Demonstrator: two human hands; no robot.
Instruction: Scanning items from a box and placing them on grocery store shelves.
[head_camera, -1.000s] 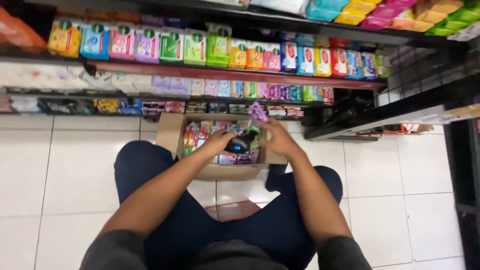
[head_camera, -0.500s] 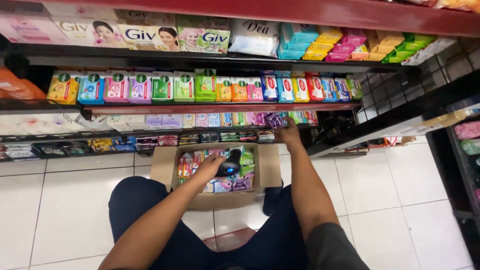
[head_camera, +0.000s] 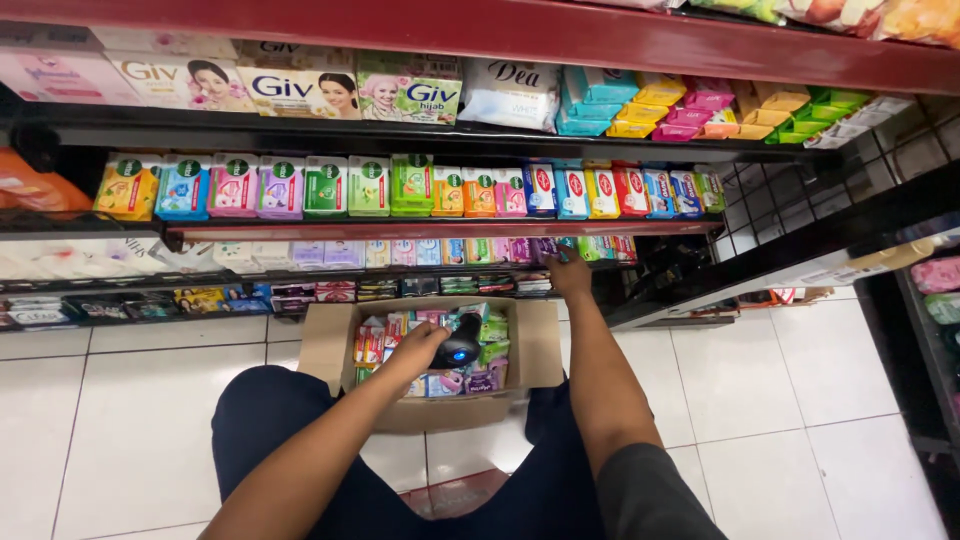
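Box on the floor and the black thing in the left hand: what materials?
Box: corrugated cardboard by the look, matte brown, with folded-out flaps. Black device in the left hand: probably moulded plastic, smooth and slightly glossy, with a blue light; too small to be sure.

One cardboard box (head_camera: 335, 345), two hands

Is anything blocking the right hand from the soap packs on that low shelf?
Nothing visible does. The right hand is already at the row of small soap packs on the lower shelf, with open air around the arm.
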